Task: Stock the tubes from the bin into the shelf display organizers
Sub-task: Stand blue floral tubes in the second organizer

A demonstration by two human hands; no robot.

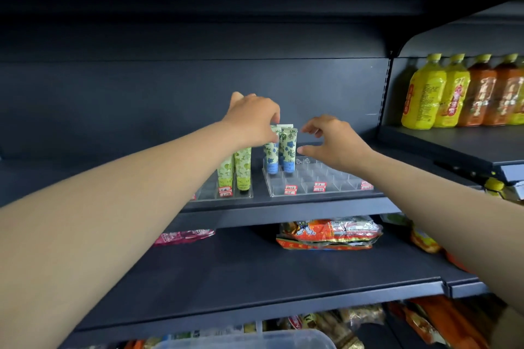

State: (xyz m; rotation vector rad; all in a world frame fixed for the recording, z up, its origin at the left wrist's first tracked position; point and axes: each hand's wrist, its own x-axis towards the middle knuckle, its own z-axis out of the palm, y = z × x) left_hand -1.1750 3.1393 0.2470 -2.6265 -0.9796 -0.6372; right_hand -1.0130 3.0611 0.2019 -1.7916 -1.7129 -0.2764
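Both arms are up at the dark shelf (pixel 283 201), reaching in over two clear organizers. The left hand (pixel 252 119) sits on top of the tubes, fingers curled down, fingertips pinching the crimped top of a blue-flowered tube (pixel 270 153) that stands upright, cap down, in the back left corner of the right organizer (pixel 320 181). Just beside it stands a second blue-flowered tube (pixel 288 150), also upright in that same organizer, with a white-topped one only partly visible behind the pair. The right hand (pixel 331 141) hovers close by on the other side, fingers loosely curved and spread, thumb below, holding nothing and touching nothing that I can make out. Most of the right organizer's grid of compartments shows through clear, with small red-and-white price tags (pixel 319 186) along its front edge. Over in the left organizer (pixel 226 192), two green-flowered tubes (pixel 242 170) stand upright side by side near the front, partly behind the left forearm. On the shelf below lies a bundle of orange snack packets (pixel 329 232) and a pink packet (pixel 187 236). Off to the right, yellow and orange drink bottles (pixel 453 93) line the neighbouring shelf. At the very bottom edge, the rim of a clear plastic bin (pixel 255 340) peeks into view.
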